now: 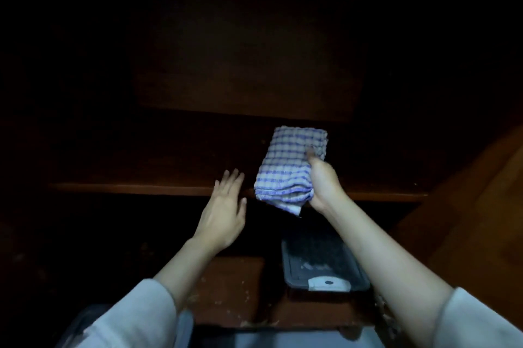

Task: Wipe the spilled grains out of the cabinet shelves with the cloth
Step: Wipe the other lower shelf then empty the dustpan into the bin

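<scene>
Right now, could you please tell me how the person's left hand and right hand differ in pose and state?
The left hand is open, fingers straight and spread; the right hand is curled, thumb on top. The left hand holds nothing; the right hand grips the folded checked cloth. Both reach towards the front edge of the same dark shelf.

Two hands, a left hand (223, 214) and a right hand (322, 183). One checked cloth (291, 166). One dark plastic tray (300, 285). Two wooden shelves, an upper shelf (141, 187) and a lower shelf (232, 285).
</scene>
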{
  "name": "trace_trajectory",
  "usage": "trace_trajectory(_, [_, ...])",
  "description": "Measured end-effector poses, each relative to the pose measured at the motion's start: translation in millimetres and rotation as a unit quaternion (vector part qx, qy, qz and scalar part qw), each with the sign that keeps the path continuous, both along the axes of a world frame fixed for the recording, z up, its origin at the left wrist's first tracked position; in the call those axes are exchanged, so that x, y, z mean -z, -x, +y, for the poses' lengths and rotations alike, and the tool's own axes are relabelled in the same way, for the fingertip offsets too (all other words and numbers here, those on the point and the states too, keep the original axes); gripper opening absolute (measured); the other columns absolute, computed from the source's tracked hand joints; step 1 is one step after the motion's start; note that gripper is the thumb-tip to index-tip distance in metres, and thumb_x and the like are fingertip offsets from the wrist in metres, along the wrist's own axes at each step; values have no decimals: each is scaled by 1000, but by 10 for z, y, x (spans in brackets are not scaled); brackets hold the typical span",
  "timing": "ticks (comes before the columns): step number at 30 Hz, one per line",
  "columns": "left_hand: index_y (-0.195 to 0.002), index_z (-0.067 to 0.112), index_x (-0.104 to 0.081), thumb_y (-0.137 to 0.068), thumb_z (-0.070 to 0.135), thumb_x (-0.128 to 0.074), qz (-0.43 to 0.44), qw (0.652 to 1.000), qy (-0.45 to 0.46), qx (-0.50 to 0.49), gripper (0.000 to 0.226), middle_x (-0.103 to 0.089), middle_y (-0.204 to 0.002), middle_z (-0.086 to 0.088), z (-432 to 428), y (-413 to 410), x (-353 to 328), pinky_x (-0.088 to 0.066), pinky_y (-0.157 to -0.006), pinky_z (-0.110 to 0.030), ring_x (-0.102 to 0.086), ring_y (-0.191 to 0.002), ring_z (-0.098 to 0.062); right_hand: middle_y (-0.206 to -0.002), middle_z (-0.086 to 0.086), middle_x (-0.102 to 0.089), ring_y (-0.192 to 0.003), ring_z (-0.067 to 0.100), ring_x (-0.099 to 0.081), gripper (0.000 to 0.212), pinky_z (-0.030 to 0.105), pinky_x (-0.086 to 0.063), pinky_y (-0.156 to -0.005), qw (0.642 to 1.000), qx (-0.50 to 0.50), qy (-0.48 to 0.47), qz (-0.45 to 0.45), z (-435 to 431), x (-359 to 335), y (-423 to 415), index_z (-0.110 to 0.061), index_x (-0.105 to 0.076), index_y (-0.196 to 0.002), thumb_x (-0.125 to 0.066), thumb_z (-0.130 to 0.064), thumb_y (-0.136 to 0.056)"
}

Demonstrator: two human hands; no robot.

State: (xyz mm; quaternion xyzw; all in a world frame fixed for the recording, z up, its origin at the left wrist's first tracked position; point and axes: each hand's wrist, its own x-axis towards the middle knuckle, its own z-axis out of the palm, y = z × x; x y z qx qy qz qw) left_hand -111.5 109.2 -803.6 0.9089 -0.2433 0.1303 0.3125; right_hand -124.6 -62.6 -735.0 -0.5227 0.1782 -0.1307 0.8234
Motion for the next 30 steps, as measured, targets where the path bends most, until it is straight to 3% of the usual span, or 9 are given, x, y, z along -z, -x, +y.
trace_trajectory(4, [-146, 10, -27, -97, 17, -43, 61, 996, -39, -57, 52, -13, -157, -5, 555, 534, 179, 4, -114, -23, -5, -146, -16, -110, 15, -65, -92, 30, -64, 34, 42, -51, -80, 995, -68, -32, 66, 425, 233, 429, -4, -58, -106, -41, -34, -100])
trace_trajectory(8, [-143, 12, -36, -96, 19, -47, 112, 987, -33, -114, 49, -26, -154, -4, 1002, 929, 308, -7, -116, -31, -23, -142, -16, -109, 10, -67, -91, 26, -66, 26, 40, -53, -81, 985, -145, 10, 95, 733, 338, 716, -11, -60, -94, -45, -31, -99])
trace_trajectory(11, [-137, 9, -44, -95, 20, -47, 137, 976, -43, -163, 43, -49, -135, -8, 1427, 1284, 416, -30, -105, -28, -45, -126, -22, -117, 14, -64, -92, 27, -65, 18, 40, -52, -80, 970, -214, 18, 114, 1112, 459, 910, -10, -59, -95, -46, -21, -99])
trace_trajectory(15, [-122, 7, -56, -93, 19, -47, 157, 963, -60, -212, 32, -56, -113, -11, 1786, 1560, 515, -38, -90, -30, -52, -110, -26, -120, 17, -62, -105, 31, -62, 17, 43, -49, -89, 957, -257, 25, 134, 1427, 538, 1026, -6, -55, -108, -44, -16, -99])
trace_trajectory(23, [-123, 0, -46, -97, 34, -43, 339, 870, -143, -329, 43, -54, -125, -19, 2292, 2016, 892, -45, -87, -37, -55, -111, -35, -122, 20, -61, -109, 33, -60, 20, 39, -49, -87, 941, -298, 58, 147, 1957, 714, 1258, -3, -53, -110, -42, -15, -99])
trace_trajectory(25, [-122, 0, -49, -97, 38, -42, 393, 845, -97, -349, 46, -56, -123, -20, 2258, 2045, 934, -48, -83, -37, -58, -106, -35, -122, 21, -60, -109, 34, -60, 20, 39, -49, -86, 941, -298, 59, 147, 2032, 741, 1305, -2, -52, -112, -42, -15, -100])
trace_trajectory(26, [-118, 1, -52, -97, 37, -43, 434, 825, -21, -360, 43, -57, -119, -19, 2242, 2043, 953, -50, -77, -37, -59, -97, -33, -122, 20, -61, -108, 33, -61, 20, 39, -49, -86, 940, -301, 62, 148, 2066, 755, 1321, -3, -52, -112, -42, -15, -100])
trace_trajectory(28, [-109, 5, -50, -97, 32, -46, 535, 739, 204, -354, 30, -56, -101, -17, 2214, 2052, 996, -48, -66, -35, -55, -75, -27, -119, 19, -62, -104, 32, -62, 20, 39, -50, -85, 937, -308, 78, 148, 2115, 771, 1353, -4, -53, -111, -43, -17, -100])
trace_trajectory(30, [-103, 4, -46, -97, 33, -46, 598, 666, 313, -319, 30, -52, -85, -15, 2233, 2050, 1070, -45, -66, -34, -53, -66, -25, -116, 17, -64, -97, 29, -64, 19, 39, -51, -85, 934, -313, 87, 147, 2122, 786, 1371, -5, -54, -108, -44, -18, -99])
